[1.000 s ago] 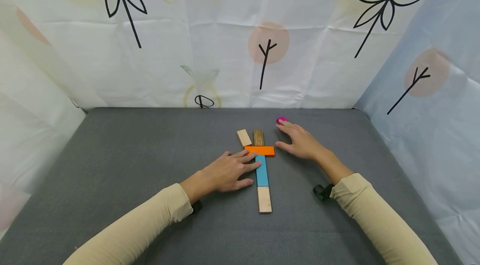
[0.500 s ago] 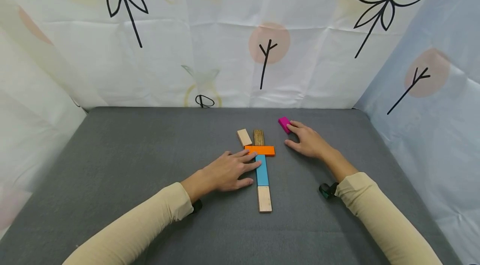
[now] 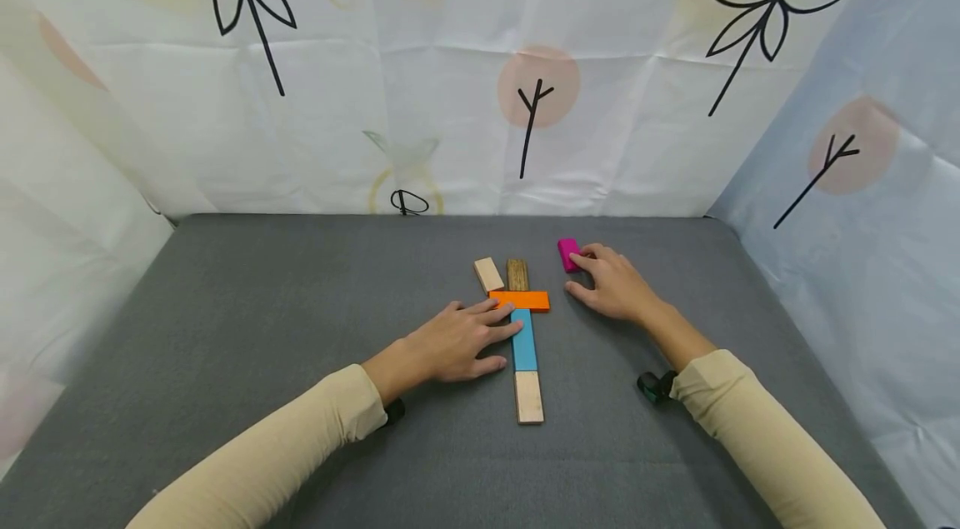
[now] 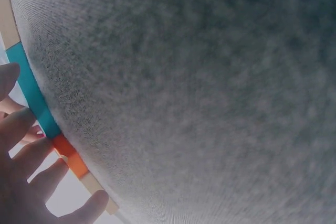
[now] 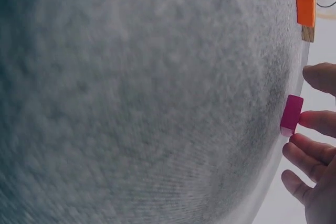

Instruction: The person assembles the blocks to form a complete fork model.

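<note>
My left hand (image 3: 465, 341) lies spread, its fingertips on the orange block (image 3: 532, 301) and the blue block (image 3: 524, 346). A pale wooden block (image 3: 528, 400) meets the blue one's near end. Beyond the orange block lie a brown, dark-grained block (image 3: 517, 274) and a slanted pale block (image 3: 489, 274). Farther right, a magenta block (image 3: 567, 254) lies flat on the table, apart from the others. My right hand (image 3: 615, 287) touches its right side with a fingertip; the thumb stands away from it. In the right wrist view, the fingers are spread beside the magenta block (image 5: 291, 115).
A grey cloth-covered table (image 3: 300, 279) lies under everything. White printed fabric (image 3: 442, 96) hangs behind its far edge, and bluish fabric (image 3: 862, 262) hangs at the right.
The magenta block, mostly hidden by my right hand a second ago, now shows more fully and has turned to point nearly straight away. My right hand has shifted slightly right; the left stays put.
</note>
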The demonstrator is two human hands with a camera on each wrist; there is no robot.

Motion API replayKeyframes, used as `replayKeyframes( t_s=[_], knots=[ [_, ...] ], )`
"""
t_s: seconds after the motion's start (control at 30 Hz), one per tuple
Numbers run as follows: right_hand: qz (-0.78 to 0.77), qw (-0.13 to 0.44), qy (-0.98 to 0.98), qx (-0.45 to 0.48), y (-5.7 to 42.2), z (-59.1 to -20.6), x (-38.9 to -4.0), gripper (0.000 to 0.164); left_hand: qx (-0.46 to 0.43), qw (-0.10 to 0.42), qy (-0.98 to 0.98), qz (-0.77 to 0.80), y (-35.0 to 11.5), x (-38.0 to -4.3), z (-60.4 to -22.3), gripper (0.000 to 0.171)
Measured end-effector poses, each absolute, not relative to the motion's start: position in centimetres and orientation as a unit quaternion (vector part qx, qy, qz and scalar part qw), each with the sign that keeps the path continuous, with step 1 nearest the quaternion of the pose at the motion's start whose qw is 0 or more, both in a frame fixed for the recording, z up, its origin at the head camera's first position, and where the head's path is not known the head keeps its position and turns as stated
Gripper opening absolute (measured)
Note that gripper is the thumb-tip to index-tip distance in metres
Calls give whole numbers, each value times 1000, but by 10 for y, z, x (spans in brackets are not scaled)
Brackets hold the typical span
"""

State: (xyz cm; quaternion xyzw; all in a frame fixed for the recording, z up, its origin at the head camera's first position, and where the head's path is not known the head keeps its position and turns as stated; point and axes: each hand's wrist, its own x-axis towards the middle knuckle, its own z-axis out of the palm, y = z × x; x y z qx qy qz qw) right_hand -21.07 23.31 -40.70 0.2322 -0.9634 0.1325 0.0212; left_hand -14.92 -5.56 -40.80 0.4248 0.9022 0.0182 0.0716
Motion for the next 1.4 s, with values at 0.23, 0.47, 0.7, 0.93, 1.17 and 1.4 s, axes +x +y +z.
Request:
replayKeyframes(
  t_s=[0.23, 0.47, 0.7, 0.93, 1.17, 1.4],
  knots=[
    [151, 15, -962, 229, 228, -403, -208, 47, 424, 73, 903, 11, -55, -149, -408, 60],
    [164, 26, -956, 241, 228, -398, -213, 37, 426, 73, 901, 15, -55, -149, -407, 60],
    [178, 4, -948, 265, 232, -396, -224, 41, 429, 71, 900, 16, -55, -150, -407, 60],
    [199, -11, -945, 261, 234, -399, -227, 41, 434, 65, 898, 22, -56, -148, -405, 60],
    [201, -5, -947, 250, 229, -403, -226, 42, 433, 67, 899, 20, -56, -150, -406, 60],
    [215, 2, -948, 234, 223, -408, -224, 41, 431, 73, 899, 24, -56, -151, -408, 61]
  ],
)
